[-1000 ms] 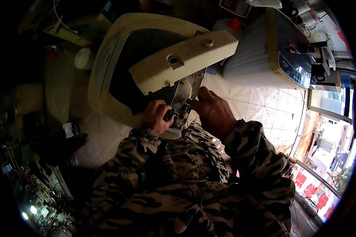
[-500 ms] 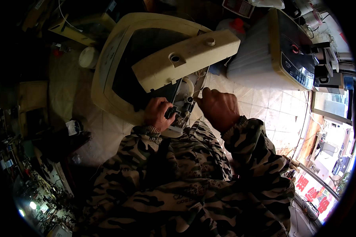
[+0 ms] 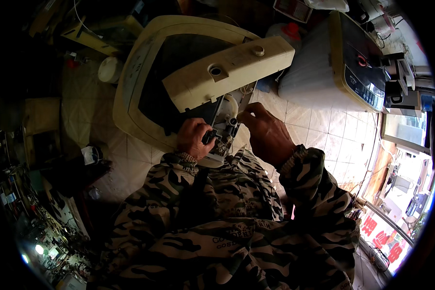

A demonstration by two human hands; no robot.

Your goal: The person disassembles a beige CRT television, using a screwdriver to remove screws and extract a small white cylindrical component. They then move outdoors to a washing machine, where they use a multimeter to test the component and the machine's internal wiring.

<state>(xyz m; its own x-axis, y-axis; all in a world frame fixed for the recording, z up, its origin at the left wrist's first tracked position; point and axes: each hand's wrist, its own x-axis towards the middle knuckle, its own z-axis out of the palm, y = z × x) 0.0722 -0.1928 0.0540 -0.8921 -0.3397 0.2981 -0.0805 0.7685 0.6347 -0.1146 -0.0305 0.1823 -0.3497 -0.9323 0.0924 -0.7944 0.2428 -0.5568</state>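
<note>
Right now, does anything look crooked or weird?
Yes: the long cream panel sits slantwise over the machine, out of line with its edges. Beside the left hand, inner parts show bare, so the panel may be a loose cover.

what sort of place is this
Likely an appliance repair shop: a cream panel sits skewed on what looks like a washing machine, baring inner parts; a second appliance stands nearby, and small clutter crowds the lower left.
</note>
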